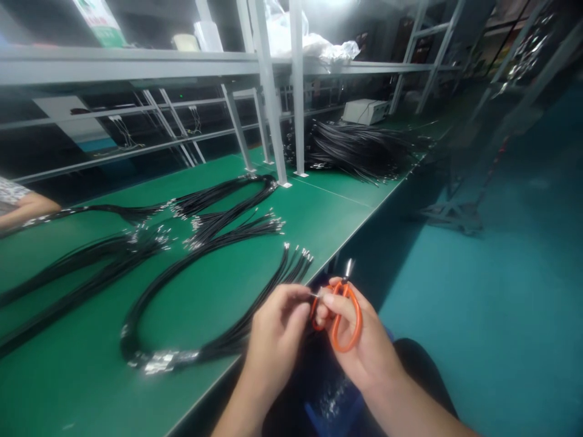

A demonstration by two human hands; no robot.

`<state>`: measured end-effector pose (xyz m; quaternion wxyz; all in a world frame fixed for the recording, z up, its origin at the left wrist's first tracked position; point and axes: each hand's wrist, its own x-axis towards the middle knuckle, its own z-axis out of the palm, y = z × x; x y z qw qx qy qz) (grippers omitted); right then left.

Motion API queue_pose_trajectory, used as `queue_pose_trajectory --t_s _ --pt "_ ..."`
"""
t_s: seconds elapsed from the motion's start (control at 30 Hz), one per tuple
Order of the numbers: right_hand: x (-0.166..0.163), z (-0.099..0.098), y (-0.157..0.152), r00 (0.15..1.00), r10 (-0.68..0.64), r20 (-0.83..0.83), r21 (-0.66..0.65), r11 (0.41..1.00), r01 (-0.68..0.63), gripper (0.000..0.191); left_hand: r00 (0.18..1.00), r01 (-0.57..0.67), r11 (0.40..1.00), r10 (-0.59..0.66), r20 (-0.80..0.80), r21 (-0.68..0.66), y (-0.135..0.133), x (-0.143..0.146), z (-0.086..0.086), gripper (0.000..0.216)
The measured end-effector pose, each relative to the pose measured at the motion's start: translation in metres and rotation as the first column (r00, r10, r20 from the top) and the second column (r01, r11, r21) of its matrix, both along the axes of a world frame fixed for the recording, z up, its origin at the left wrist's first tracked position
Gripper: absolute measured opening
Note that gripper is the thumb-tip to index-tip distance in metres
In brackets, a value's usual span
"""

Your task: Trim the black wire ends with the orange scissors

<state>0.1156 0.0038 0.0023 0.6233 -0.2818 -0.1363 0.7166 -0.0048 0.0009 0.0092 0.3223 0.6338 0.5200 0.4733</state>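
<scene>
My right hand (359, 334) is closed around a pair of scissors with orange handles (357, 325), and their short metal blades point up and away from me. Its thumb and fingertip also pinch a tiny pale piece at a cable's tip. Just left of it, my left hand (276, 334) is closed, with a thin cable end between thumb and fingers. The two hands almost meet above the table's front edge. Beside my left hand lies a curved bundle of black cables (155, 291), bound with shiny clear tape and ending in pale tips.
More black cable bundles lie across the green table (218, 400). A large cable pile (359, 149) rests farther back near a pale box (367, 111). Metal shelf posts (276, 121) rise from the tabletop. At the left edge is another person's arm (31, 206).
</scene>
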Motion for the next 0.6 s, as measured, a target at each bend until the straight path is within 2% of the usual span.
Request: queue_pose_trajectory --t_s 0.07,0.1,0.23,0.37,0.53,0.6 --pt "-0.001 0.000 0.000 1.000 0.002 0.007 0.018 1.000 -0.002 0.019 0.985 0.114 0.986 -0.095 0.143 -0.124 -0.002 0.001 -0.003 0.010" --pt "-0.002 0.000 0.001 1.000 0.001 0.016 0.021 1.000 -0.002 0.019 0.976 0.134 0.980 -0.105 0.190 -0.150 -0.002 0.002 -0.005 0.007" --pt "-0.003 0.002 0.002 0.994 -0.048 0.100 0.042 0.998 0.044 0.022 0.978 0.078 0.982 -0.042 0.206 -0.171 -0.003 0.004 -0.011 0.007" --pt "-0.004 0.004 0.003 0.974 -0.111 0.196 0.111 0.990 0.091 0.032 0.976 0.092 0.977 -0.050 0.212 -0.192 -0.003 0.004 -0.013 0.009" --pt "-0.004 -0.003 0.002 0.971 -0.103 0.214 0.151 0.986 0.072 0.027 0.939 0.120 0.961 -0.029 0.342 -0.248 -0.003 0.002 -0.011 0.011" --pt "-0.002 -0.006 0.001 0.943 -0.150 0.297 0.176 0.979 0.101 0.026 0.927 0.119 0.956 -0.011 0.375 -0.266 -0.003 0.001 -0.010 0.012"
